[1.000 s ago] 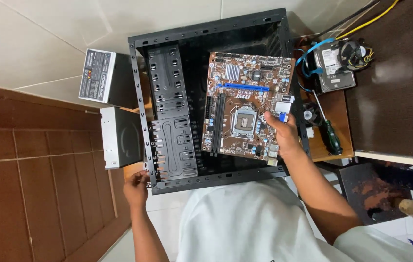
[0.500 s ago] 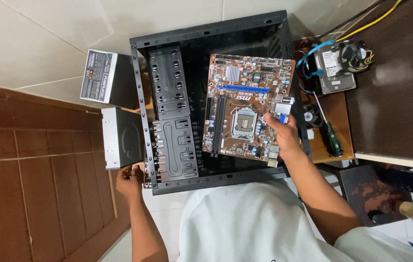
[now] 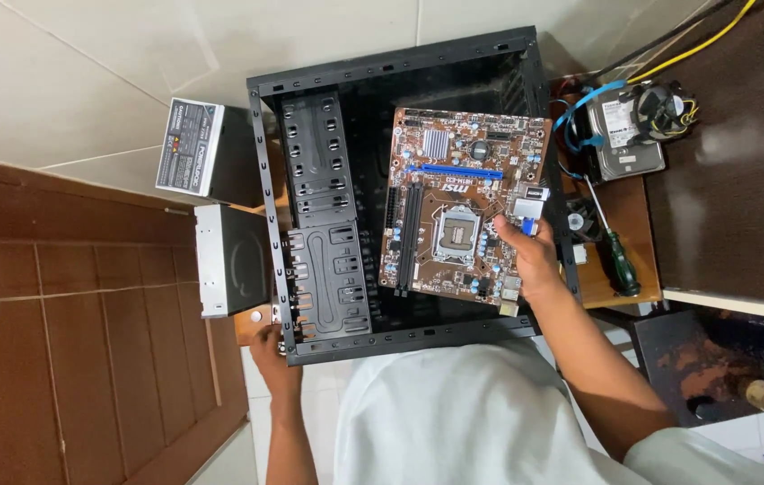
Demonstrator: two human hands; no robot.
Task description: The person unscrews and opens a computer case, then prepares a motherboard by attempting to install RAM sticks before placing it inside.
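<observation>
The brown motherboard [image 3: 463,211] hangs inside the open black computer case [image 3: 400,67], over its right half. Its long axis runs from near to far; the edge with the metal port blocks faces right, toward the case's right wall, and the square processor socket sits about mid-board. A blue slot lies crosswise toward the far end, with a small finned heatsink beyond it. The board looks slightly tilted rather than flat on the case floor, though how far it is lifted cannot be told.

The right hand [image 3: 530,260] grasps the board at its near right corner, thumb on the top face beside the ports, the other fingers curled under the edge. The left hand [image 3: 270,346] is at the near left corner of the case, fingers wrapped around the frame there.

To the left of the board, inside the case, stands the black drive cage [image 3: 324,216] with its slotted panels. Outside the left wall lie a power supply [image 3: 189,144] farther off and a grey optical drive [image 3: 220,260] nearer. On the wooden surface to the right rest a hard drive [image 3: 620,148] with a blue cable, a cooler fan [image 3: 665,103] on its far right corner, and a green-handled screwdriver [image 3: 620,269] just beside the case.
</observation>
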